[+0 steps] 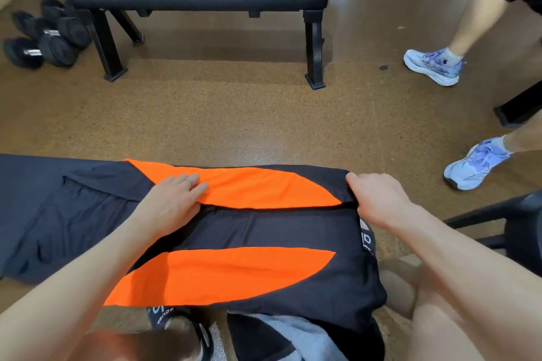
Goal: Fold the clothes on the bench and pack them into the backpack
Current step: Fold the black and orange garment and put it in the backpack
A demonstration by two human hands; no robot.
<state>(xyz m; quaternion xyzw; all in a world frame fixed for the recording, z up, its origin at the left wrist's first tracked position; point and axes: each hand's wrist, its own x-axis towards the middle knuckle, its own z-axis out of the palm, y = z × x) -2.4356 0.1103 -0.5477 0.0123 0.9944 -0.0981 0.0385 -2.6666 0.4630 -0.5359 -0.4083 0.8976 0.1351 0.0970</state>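
Both hands are working the black-and-orange garment (234, 243), which is lying across the tabletop directly under me with its long axis running left to right. I am seeing my left hand (173, 199) pressing flat, fingers straight, on the far orange panel near the middle, while my right hand (378, 199) is pinching the far right corner. That corner is sitting nearest my right, so I am judging the next fold starts there; no backpack is showing.
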